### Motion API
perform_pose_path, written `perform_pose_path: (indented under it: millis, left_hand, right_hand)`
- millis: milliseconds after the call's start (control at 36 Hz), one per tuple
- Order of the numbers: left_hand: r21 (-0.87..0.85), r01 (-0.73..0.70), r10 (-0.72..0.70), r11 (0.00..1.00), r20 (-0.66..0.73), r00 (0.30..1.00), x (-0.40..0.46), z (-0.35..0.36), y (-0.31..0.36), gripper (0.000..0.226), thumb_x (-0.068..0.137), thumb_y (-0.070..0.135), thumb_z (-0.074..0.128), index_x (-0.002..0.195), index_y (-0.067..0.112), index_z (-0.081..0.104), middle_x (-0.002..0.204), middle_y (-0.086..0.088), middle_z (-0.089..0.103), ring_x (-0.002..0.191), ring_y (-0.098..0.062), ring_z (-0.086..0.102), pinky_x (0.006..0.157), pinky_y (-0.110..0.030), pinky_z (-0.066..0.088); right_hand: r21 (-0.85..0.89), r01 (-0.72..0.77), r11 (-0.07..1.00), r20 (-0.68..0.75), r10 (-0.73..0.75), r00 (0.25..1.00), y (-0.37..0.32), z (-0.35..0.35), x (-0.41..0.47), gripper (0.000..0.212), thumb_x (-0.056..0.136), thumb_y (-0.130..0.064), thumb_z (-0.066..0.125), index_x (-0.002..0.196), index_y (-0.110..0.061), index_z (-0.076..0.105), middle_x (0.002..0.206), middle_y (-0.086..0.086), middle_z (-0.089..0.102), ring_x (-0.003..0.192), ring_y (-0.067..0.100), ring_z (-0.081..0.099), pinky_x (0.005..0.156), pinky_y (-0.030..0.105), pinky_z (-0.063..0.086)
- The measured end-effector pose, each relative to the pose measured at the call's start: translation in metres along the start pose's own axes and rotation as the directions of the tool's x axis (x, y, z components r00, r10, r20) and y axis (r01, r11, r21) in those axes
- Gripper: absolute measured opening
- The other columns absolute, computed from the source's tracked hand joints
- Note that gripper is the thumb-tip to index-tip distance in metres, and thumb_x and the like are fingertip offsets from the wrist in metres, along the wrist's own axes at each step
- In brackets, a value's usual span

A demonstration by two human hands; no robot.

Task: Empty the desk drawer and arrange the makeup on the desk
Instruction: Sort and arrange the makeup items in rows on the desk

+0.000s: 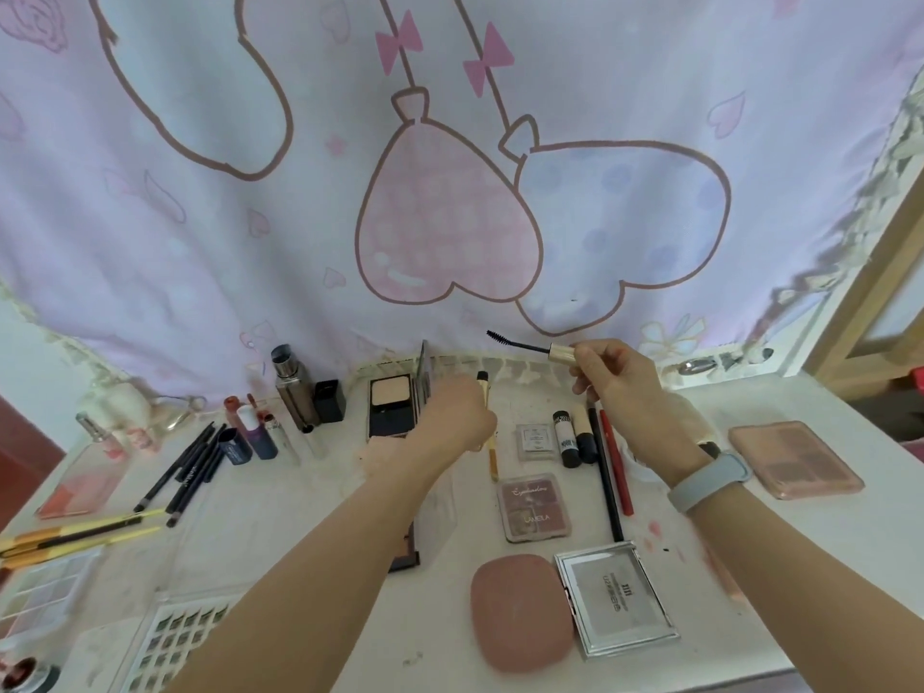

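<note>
Makeup-strewn white desk (800, 517), cartoon curtain (250, 242) behind

Both forearms are bare from the lower frame edge to the wrists; no sleeve is visible on either. The left hand (457, 417) carries no ring, band or other worn item on the surfaces shown; its image is slightly blurred. The right hand (617, 387) likewise shows no ring. The right wrist bears one wristband (710, 482), pale blue-grey, smooth and matte, wrapping the wrist fully. Just beyond the wristband, on the hand side, a small dark block (709, 448) sits against the wrist; whether it is the band's face or its clasp cannot be told. No markings are legible on the wristband.
</note>
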State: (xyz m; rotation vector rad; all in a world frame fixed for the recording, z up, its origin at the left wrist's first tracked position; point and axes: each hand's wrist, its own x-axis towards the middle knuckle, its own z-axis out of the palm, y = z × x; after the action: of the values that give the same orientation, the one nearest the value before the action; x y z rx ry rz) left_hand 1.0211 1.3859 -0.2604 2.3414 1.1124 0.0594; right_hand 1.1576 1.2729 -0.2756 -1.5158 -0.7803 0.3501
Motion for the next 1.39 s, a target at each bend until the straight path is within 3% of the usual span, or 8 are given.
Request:
perform_pose_path:
  millis: [83,139,194,333,583,806,944,1389]
  left_hand:
    - [0.150,0.023,-0.023,0.988,-0.005,1.000,0.006,0.007,0.003,0.033,0.083,-0.005,0.047,0.055,0.010,0.037,0.053,-0.004,0.038,0.045,-0.015,0.038,0.036,-0.018,0.031]
    - [0.242,0.027,-0.035,0.970,0.030,0.999,0.008,0.010,0.005,0.012,0.085,-0.004,0.048,0.083,0.000,0.060,0.076,-0.008,0.056,0.073,-0.024,0.061,0.060,-0.029,0.051]
    - [0.291,0.030,-0.041,0.956,0.031,0.999,0.011,0.014,0.003,0.025,0.086,-0.003,0.048,0.110,-0.006,0.056,0.091,-0.010,0.060,0.100,-0.029,0.062,0.070,-0.032,0.052]
    - [0.369,0.029,-0.002,0.929,-0.073,0.997,0.017,0.023,-0.001,0.040,0.089,0.000,0.047,0.127,-0.006,0.035,0.110,-0.016,0.059,0.097,-0.030,0.062,0.074,-0.037,0.051]
    - [0.410,-0.082,0.115,0.908,-0.058,0.992,0.015,0.015,-0.012,0.019,0.094,0.016,0.047,0.108,0.005,0.050,0.112,-0.011,0.054,0.096,-0.025,0.055,0.064,-0.028,0.038]
    - [0.522,-0.292,0.140,0.801,0.311,0.940,-0.010,0.005,-0.001,0.046,0.098,0.040,0.037,0.110,0.000,0.058,0.113,-0.014,0.055,0.102,-0.030,0.054,0.086,-0.038,0.048]
    - [0.545,-0.298,0.101,0.784,0.361,0.927,-0.010,0.004,-0.006,0.054,0.098,0.047,0.032,0.119,0.003,0.054,0.126,-0.012,0.053,0.110,-0.028,0.052,0.090,-0.039,0.045]
    - [0.412,-0.303,0.304,0.859,0.065,0.950,-0.033,-0.018,-0.037,0.045,0.097,0.045,0.034,0.123,0.015,0.055,0.123,-0.002,0.058,0.111,-0.020,0.054,0.091,-0.039,0.046]
  right_hand:
    - [0.011,-0.020,1.000,0.005,0.020,1.000,0.005,-0.001,0.002,0.010,0.092,-0.019,0.055,0.084,-0.017,0.060,0.070,-0.003,0.062,0.053,0.001,0.056,0.060,0.020,0.044]
    - [0.015,-0.037,0.999,0.001,0.037,0.999,0.009,-0.003,0.003,0.010,0.092,-0.019,0.055,0.083,-0.017,0.061,0.069,-0.003,0.062,0.053,0.001,0.056,0.061,0.019,0.044]
    - [0.011,-0.062,0.998,-0.014,0.063,0.998,0.013,-0.004,0.004,0.010,0.091,-0.021,0.056,0.082,-0.017,0.061,0.069,-0.004,0.062,0.053,0.003,0.055,0.063,0.024,0.044]
    - [-0.063,-0.104,0.993,-0.041,0.101,0.994,0.022,-0.005,0.005,0.011,0.089,-0.027,0.058,0.080,-0.021,0.060,0.067,-0.006,0.064,0.051,0.001,0.056,0.062,0.024,0.046]
    - [-0.154,-0.146,0.977,-0.065,0.138,0.988,0.026,-0.005,0.001,0.007,0.088,-0.025,0.058,0.082,-0.023,0.058,0.074,-0.003,0.066,0.056,0.005,0.059,0.055,0.021,0.040]
    - [-0.271,-0.122,0.955,0.025,0.134,0.991,0.028,0.009,0.002,0.011,0.084,-0.029,0.064,0.089,-0.020,0.061,0.084,-0.006,0.064,0.073,0.002,0.056,0.059,0.013,0.037]
    - [-0.388,-0.053,0.920,0.086,0.094,0.992,0.028,0.027,0.003,0.018,0.082,-0.036,0.068,0.084,-0.020,0.059,0.081,-0.009,0.061,0.077,0.006,0.057,0.058,0.013,0.036]
    - [-0.662,0.214,0.718,0.354,0.048,0.934,0.035,0.067,0.012,0.019,0.086,-0.019,0.057,0.104,-0.013,0.058,0.099,0.003,0.056,0.087,0.017,0.052,0.070,0.023,0.035]
